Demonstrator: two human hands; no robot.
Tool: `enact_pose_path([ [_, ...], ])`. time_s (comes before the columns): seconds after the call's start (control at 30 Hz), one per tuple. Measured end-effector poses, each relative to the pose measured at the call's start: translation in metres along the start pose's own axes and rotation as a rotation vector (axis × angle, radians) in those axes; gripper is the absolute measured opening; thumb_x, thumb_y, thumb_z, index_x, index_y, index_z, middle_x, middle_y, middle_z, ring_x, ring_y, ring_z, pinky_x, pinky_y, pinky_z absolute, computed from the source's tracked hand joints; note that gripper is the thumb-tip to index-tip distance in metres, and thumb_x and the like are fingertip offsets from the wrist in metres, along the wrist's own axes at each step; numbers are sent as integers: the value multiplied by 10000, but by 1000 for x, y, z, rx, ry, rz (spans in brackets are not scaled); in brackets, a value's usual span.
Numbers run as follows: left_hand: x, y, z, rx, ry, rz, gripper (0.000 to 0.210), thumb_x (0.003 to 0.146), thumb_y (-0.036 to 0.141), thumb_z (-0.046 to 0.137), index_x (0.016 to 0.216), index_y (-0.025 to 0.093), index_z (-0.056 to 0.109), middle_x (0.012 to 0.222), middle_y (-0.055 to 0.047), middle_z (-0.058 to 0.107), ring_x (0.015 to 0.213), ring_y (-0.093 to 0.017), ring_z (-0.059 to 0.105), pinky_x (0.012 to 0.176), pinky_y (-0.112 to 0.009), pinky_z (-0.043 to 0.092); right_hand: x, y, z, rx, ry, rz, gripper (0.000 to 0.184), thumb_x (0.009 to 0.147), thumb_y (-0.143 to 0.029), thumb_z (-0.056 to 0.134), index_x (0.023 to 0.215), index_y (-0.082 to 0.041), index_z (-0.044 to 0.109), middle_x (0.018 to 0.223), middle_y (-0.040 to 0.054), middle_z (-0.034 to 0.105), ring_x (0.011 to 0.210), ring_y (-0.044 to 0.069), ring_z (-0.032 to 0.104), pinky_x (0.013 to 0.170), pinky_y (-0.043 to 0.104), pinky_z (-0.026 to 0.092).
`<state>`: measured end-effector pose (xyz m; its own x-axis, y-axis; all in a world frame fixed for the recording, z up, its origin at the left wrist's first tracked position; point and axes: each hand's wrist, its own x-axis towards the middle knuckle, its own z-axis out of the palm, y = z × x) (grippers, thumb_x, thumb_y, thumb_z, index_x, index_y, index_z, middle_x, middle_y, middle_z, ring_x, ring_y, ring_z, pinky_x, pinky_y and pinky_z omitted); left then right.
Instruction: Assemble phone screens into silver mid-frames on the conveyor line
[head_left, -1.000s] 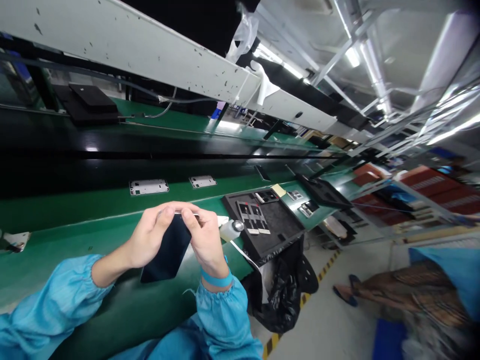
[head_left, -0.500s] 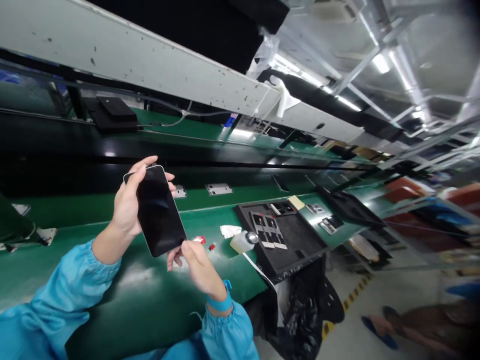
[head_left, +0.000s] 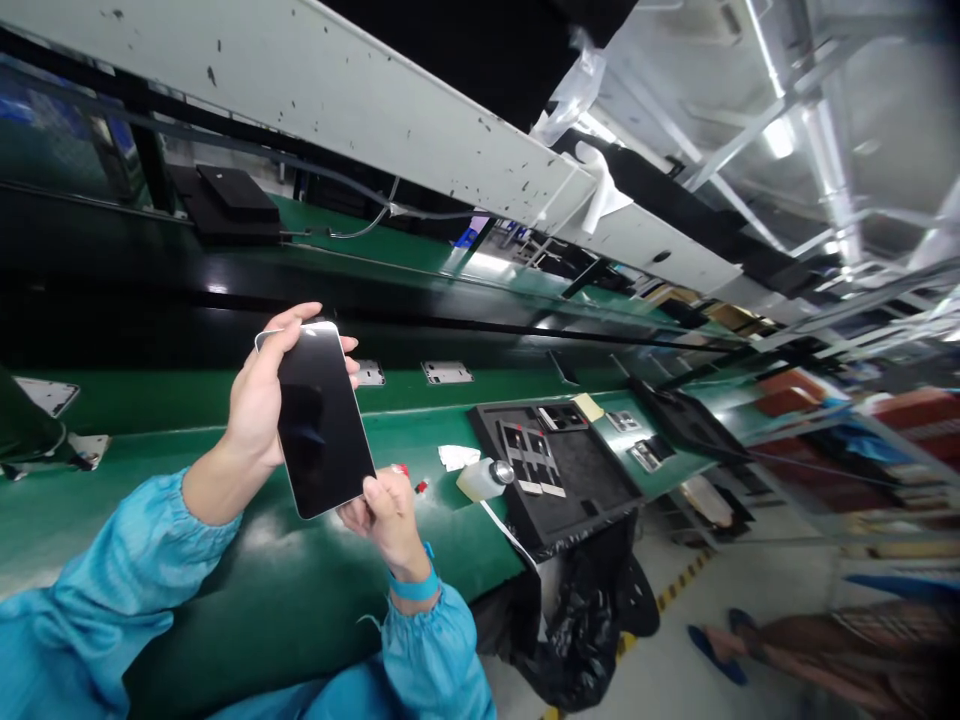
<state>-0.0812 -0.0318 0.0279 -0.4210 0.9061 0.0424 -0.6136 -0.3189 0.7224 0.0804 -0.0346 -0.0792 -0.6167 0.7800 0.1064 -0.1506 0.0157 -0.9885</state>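
Note:
A smartphone (head_left: pixel 322 425) with a dark screen and a pale frame is held tilted above the green bench, screen towards me. My left hand (head_left: pixel 255 405) wraps round its upper left side, with fingertips showing past the right edge. At the lower right corner, my right hand (head_left: pixel 388 512) pinches the phone between its thumb and curled fingers, which are partly hidden behind it. A blue band circles my right wrist. Just right of that hand lie a small red piece (head_left: pixel 421 487) and a crumpled white wipe (head_left: pixel 458 457).
A bottle with a metal cap (head_left: pixel 485 479) stands beside a black tray (head_left: pixel 592 490) holding phone parts. Metal phone plates (head_left: pixel 448 372) lie along the bench's back strip. A black bag (head_left: pixel 585 640) hangs at the bench edge. Another person's legs (head_left: pixel 795 640) show at lower right.
My right hand has closed its fingers more tightly at the phone's lower corner. The phone stays in both hands, slightly more upright. The view has shifted a little.

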Motion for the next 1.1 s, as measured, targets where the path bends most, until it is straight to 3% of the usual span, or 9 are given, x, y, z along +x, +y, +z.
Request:
enact_pose_path([
  [0.17, -6, -7, 5, -22, 22, 165, 233, 969, 364, 595, 1152, 219, 587, 909, -70, 783, 738, -218, 755, 656, -328, 636, -3, -5, 12, -68, -81, -2, 704, 850, -834, 601, 473, -244, 525, 408, -11, 477, 389, 123, 434, 434, 286, 352],
  [0.27, -11, -8, 7, -21, -9, 165, 240, 970, 389, 604, 1146, 228, 578, 901, -62, 780, 725, -221, 750, 647, -338, 628, -7, -6, 14, -122, -114, -11, 734, 861, -872, 528, 463, -257, 500, 409, -15, 451, 402, 125, 429, 443, 293, 381],
  [0.47, -19, -5, 10, -31, -2, 167, 171, 1001, 361, 580, 1134, 256, 600, 913, -59, 779, 743, -227, 736, 666, -352, 635, -11, -4, 16, -47, -201, -77, 635, 916, -774, 562, 594, -232, 639, 535, 37, 615, 474, 163, 587, 473, 300, 478],
  [0.57, -19, -5, 10, -37, 25, 178, 137, 1013, 329, 561, 1123, 258, 602, 910, -61, 778, 756, -221, 736, 714, -353, 646, -11, 3, 24, -8, -188, -129, 539, 936, -660, 629, 617, -226, 663, 515, 27, 607, 471, 164, 597, 478, 295, 483],
  [0.67, -17, -6, 10, -38, 41, 135, 138, 1018, 327, 549, 1126, 255, 597, 896, -66, 778, 738, -225, 736, 680, -349, 645, -11, 7, 27, 28, -164, -79, 556, 926, -685, 626, 600, -235, 635, 490, 9, 578, 414, 154, 558, 431, 289, 458],
  [0.77, -15, -5, 10, -35, 39, 107, 157, 1032, 351, 544, 1147, 254, 586, 880, -59, 775, 713, -221, 738, 640, -341, 644, -11, 1, 14, -35, -155, -52, 618, 931, -746, 573, 585, -238, 638, 495, 19, 594, 453, 169, 580, 518, 322, 517],
  [0.83, -13, -4, 9, -24, 21, 101, 184, 1032, 360, 555, 1173, 244, 576, 882, -59, 777, 698, -216, 744, 616, -330, 639, -10, -7, 1, -125, -70, -74, 687, 967, -768, 483, 545, -243, 620, 492, 34, 598, 512, 182, 603, 618, 348, 540],
  [0.93, -9, -2, 5, -12, 0, 100, 209, 1016, 352, 582, 1183, 227, 567, 889, -69, 783, 682, -213, 752, 600, -316, 634, -7, -14, -10, -176, 86, -71, 741, 963, -813, 431, 504, -245, 559, 455, 29, 540, 477, 165, 532, 557, 330, 475],
  [1.1, -4, -3, 1, -2, -11, 79, 224, 1013, 347, 604, 1196, 224, 563, 903, -81, 797, 684, -220, 756, 622, -341, 651, -6, 3, 2, -62, 158, -28, 760, 942, -862, 409, 489, -251, 429, 403, -28, 383, 370, 109, 364, 410, 274, 288],
])
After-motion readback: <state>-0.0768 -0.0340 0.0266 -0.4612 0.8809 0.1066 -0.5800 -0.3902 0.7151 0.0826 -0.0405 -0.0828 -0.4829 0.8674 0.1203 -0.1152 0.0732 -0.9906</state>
